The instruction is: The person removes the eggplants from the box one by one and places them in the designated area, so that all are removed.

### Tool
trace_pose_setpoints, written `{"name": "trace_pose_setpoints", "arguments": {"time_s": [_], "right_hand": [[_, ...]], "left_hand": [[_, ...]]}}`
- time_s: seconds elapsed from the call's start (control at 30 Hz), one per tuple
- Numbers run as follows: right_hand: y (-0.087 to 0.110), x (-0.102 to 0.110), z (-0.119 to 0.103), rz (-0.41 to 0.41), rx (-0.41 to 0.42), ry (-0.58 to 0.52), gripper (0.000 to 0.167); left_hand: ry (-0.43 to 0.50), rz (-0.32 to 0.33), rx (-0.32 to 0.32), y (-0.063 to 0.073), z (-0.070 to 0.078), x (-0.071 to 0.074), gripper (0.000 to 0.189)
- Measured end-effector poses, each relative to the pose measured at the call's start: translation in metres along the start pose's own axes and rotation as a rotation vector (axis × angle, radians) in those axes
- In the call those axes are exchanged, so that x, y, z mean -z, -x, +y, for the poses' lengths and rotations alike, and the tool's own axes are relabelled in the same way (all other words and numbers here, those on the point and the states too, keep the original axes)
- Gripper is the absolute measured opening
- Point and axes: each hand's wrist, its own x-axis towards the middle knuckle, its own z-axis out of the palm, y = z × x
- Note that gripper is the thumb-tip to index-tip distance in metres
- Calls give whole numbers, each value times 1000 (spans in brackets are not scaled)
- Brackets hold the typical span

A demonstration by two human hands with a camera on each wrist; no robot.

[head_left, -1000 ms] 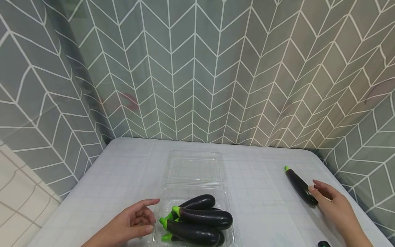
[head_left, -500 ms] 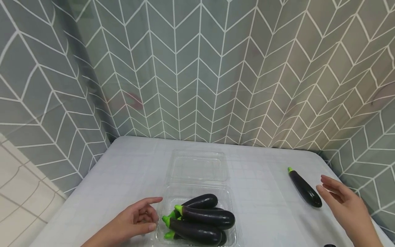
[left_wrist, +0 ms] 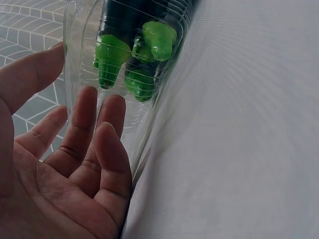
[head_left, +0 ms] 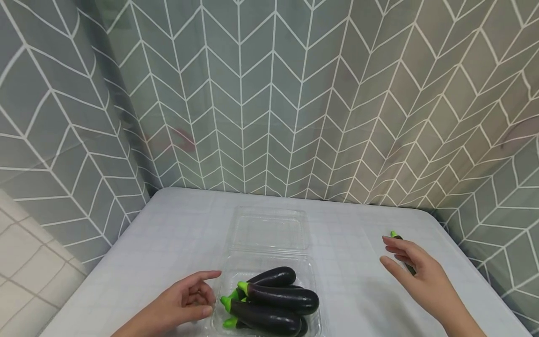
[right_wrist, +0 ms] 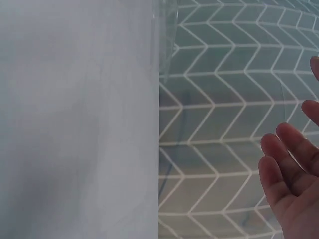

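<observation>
Several dark eggplants with green stems lie piled in a clear plastic clamshell box. My left hand is at the box's left side, fingers loosely bent around nothing. In the left wrist view its fingertips are right at the clear wall, in front of the green stems. My right hand hovers over the right part of the table, fingers relaxed and holding nothing. Behind it lies a single eggplant, mostly hidden by the hand; its green stem tip shows past the fingers.
The box's clear lid lies folded back flat toward the far side. A white cloth covers the table. Grey curtains with white zigzag lines hang behind and at both sides.
My right hand has let go of the single eggplant, drawn off to its right, then swung left over it. The left hand and the box have stayed put.
</observation>
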Motion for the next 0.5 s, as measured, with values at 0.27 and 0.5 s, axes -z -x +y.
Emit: {"name": "trace_pose_setpoints", "arguments": {"time_s": [0.27, 0.5], "right_hand": [[-7, -20, -30, -76, 144, -76, 44], [-12, -48, -57, -210, 313, -189, 34]], "left_hand": [[17, 6, 26, 1, -2, 0, 59], [24, -5, 3, 0, -1, 0, 60]]}}
